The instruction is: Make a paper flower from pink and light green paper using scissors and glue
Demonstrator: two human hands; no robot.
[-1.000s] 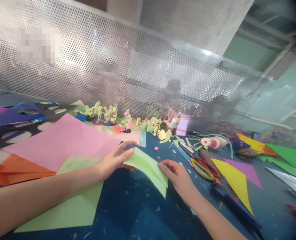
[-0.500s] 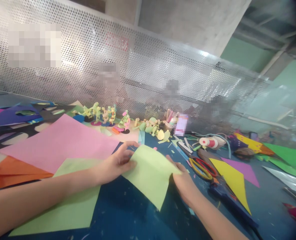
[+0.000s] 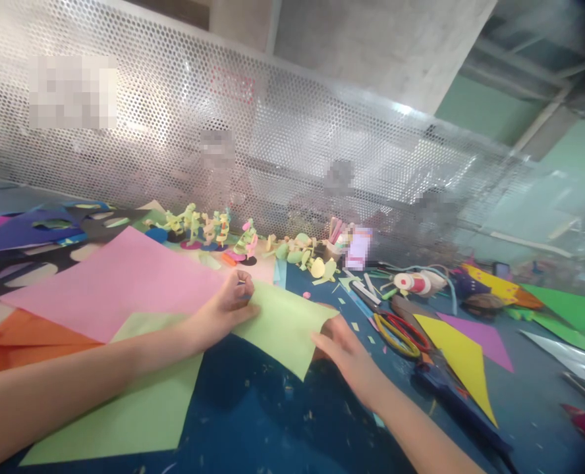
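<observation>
Between my two hands is a light green sheet [image 3: 282, 322], probably paper or thin felt, held over the dark blue tabletop [image 3: 253, 415]. My left hand [image 3: 236, 303] pinches its left edge, fingers curled. At the opposite edge, my right hand [image 3: 339, 339] grips the sheet between thumb and fingers. Under my left forearm lies a larger light green sheet [image 3: 139, 408]. A pink sheet [image 3: 119, 283] spreads out beyond that forearm, with orange pieces [image 3: 30, 339] at its lower left.
Scissors with yellow and red handles [image 3: 401, 332] lie right of my right hand, near a dark blue-handled tool [image 3: 455, 395] and a yellow sheet [image 3: 458, 355]. Small paper figures [image 3: 213, 227] stand at the back before a perforated metal screen [image 3: 292, 145]. A thread spool [image 3: 411, 283] sits back right.
Both hands have shifted slightly left with the light green sheet. The sheet now hangs flatter, its lower corner moved up and left. Other things stay put.
</observation>
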